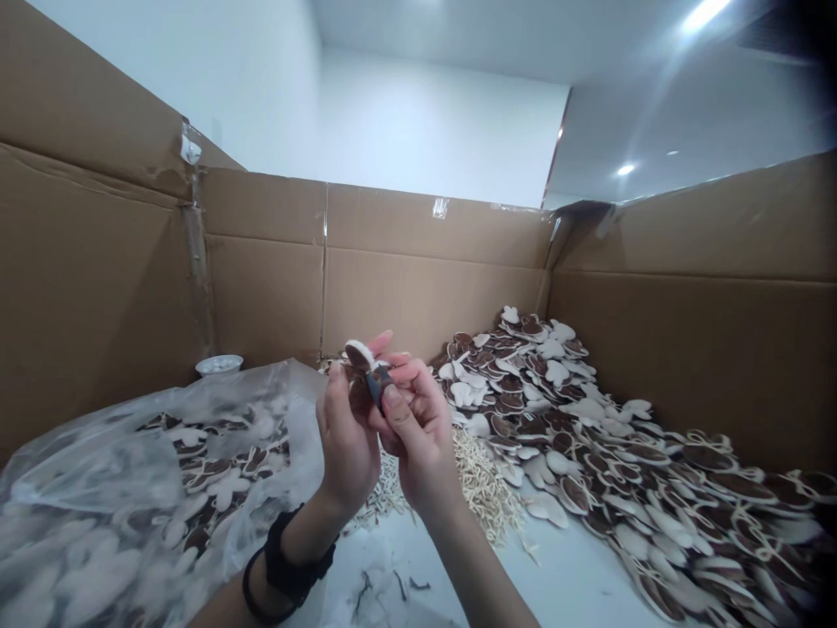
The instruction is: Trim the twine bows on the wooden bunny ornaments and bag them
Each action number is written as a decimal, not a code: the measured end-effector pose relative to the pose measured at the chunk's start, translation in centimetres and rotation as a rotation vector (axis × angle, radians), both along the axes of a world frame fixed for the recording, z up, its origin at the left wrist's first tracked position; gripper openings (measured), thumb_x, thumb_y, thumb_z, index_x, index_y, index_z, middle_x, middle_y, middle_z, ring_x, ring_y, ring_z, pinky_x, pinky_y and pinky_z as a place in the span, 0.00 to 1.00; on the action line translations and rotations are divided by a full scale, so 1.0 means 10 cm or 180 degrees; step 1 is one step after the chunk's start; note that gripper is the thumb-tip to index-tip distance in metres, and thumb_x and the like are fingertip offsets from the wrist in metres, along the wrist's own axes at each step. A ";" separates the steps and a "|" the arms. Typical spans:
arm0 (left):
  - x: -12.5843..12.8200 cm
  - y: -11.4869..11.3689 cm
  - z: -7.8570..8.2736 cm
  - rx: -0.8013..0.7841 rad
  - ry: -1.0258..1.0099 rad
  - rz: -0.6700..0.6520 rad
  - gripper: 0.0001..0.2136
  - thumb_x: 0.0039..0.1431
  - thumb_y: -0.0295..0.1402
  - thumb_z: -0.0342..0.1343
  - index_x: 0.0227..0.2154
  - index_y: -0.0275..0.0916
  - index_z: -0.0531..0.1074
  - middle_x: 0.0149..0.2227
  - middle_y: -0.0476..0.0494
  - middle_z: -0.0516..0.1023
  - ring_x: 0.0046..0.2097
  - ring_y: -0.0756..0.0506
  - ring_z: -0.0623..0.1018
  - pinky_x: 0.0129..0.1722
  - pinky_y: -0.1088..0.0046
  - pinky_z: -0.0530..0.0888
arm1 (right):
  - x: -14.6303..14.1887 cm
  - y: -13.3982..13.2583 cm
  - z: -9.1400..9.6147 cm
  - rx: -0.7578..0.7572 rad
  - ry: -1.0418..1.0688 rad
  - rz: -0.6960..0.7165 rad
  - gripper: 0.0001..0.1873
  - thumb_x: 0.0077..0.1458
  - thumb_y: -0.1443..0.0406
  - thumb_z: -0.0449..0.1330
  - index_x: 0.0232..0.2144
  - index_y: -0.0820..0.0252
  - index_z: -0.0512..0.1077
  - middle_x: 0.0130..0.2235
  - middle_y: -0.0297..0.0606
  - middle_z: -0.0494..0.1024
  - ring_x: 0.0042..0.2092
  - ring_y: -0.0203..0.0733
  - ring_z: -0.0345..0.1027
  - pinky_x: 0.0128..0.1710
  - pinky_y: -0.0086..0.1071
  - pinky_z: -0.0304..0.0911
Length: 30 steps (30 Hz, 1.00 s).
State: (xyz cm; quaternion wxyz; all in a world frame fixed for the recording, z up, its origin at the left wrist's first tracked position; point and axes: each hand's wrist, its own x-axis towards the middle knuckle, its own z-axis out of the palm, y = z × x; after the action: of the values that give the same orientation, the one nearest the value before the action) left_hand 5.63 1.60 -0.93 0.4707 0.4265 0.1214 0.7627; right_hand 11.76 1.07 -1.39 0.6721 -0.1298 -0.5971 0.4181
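Note:
Raised in front of me, my left hand (346, 445) is closed around a small brown-and-white padded piece (359, 354), with its rounded tip sticking up above the fingers. Pinched between thumb and fingers of my right hand (424, 436) is a small dark grey flat item (377, 384). It touches or lies right against the padded piece; its kind is hard to make out, being partly covered by fingers. Both hands nearly meet, above a heap of short cream cords (487, 480).
A large pile of brown-and-white padded pieces (562, 445), many with cream cords, spreads along the right. At left lies a clear plastic bag (98, 467) of similar pieces, with a white bowl (219, 365) behind. Dark scraps (400, 586) lie on the white table (568, 567). Cardboard walls (432, 288) enclose it.

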 end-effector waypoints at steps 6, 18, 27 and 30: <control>-0.01 0.05 -0.01 0.0425 0.1016 0.0940 0.19 0.67 0.43 0.40 0.51 0.43 0.70 0.47 0.43 0.75 0.47 0.46 0.75 0.47 0.71 0.69 | 0.13 -0.02 0.10 -0.0174 -0.0235 -0.0672 0.18 0.61 0.53 0.50 0.24 0.56 0.57 0.20 0.27 0.57 0.20 0.32 0.47 0.18 0.27 0.45; -0.01 0.09 -0.03 0.0531 0.1513 0.1247 0.18 0.68 0.38 0.39 0.52 0.43 0.70 0.47 0.43 0.73 0.45 0.46 0.71 0.50 0.70 0.64 | 0.22 0.00 0.11 -0.0018 -0.0314 -0.0858 0.15 0.59 0.56 0.55 0.41 0.51 0.53 0.21 0.25 0.61 0.24 0.36 0.58 0.29 0.32 0.59; -0.04 0.06 0.02 0.0602 0.1648 0.1169 0.19 0.68 0.38 0.38 0.51 0.42 0.71 0.49 0.42 0.73 0.51 0.45 0.70 0.52 0.70 0.64 | 0.16 0.01 0.12 0.0005 -0.0380 -0.0854 0.16 0.57 0.54 0.55 0.39 0.51 0.53 0.21 0.25 0.61 0.23 0.37 0.57 0.27 0.32 0.58; -0.06 0.06 0.05 0.0614 0.1608 0.0967 0.19 0.68 0.39 0.37 0.52 0.41 0.70 0.50 0.42 0.73 0.52 0.45 0.70 0.52 0.71 0.65 | 0.17 0.01 0.11 0.0000 -0.0402 -0.0755 0.14 0.57 0.55 0.55 0.39 0.51 0.55 0.21 0.26 0.62 0.23 0.36 0.57 0.25 0.31 0.56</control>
State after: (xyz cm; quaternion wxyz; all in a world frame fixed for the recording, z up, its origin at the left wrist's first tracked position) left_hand 5.00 2.21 -0.47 0.2635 0.6223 0.2240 0.7022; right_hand 13.45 1.18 -0.33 0.6779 -0.2255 -0.6188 0.3268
